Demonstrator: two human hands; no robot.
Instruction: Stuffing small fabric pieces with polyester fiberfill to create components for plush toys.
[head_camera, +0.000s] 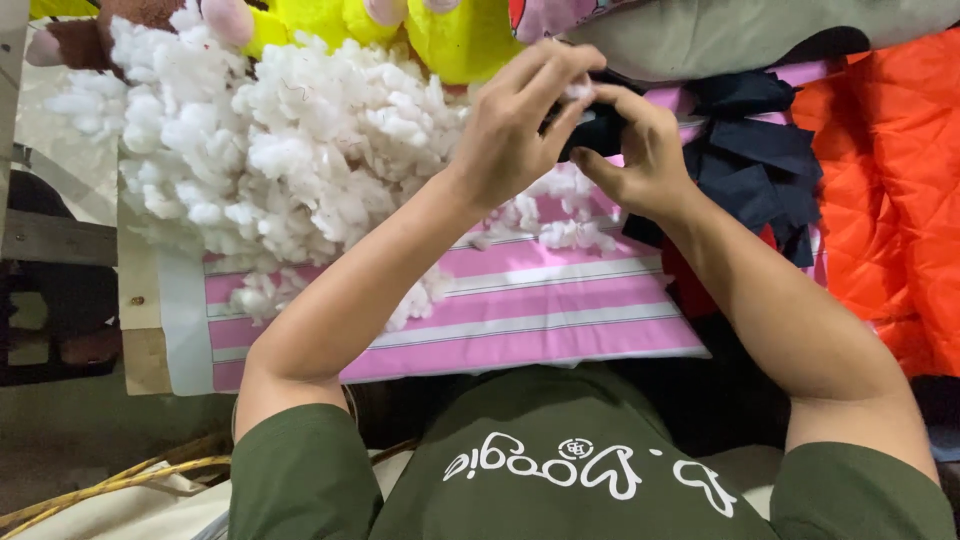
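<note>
1. The person's left hand (515, 120) is raised over the far middle of the pink-and-white striped fabric sheet (520, 320), its fingers curled, with the fingertips (580, 70) pinching a small tuft of white fibre stuffing (578, 90) against the top of a small dark navy fabric piece (592, 130).
2. The right hand (640, 150) meets the left one from the other side, its thumb and fingers clasped around the dark navy fabric piece, so that the piece sits between both hands, lifted off the sheet near its far edge.
3. A large loose heap of white fluffy fibre stuffing (270, 150) covers the far left part of the striped sheet, and smaller clumps trail toward the middle, under the hands.
4. A pile of dark navy fabric cut-outs (760, 160) lies at the far right edge of the sheet, just beside the right hand.
5. A bright orange quilted cloth (890, 180) spreads to the right of that pile.
6. Yellow plush toys (450, 35) rest beyond the stuffing heap at the far edge, beside a grey-green cushion (750, 35).
7. The person wears a dark green short-sleeved shirt (560, 470).
</note>
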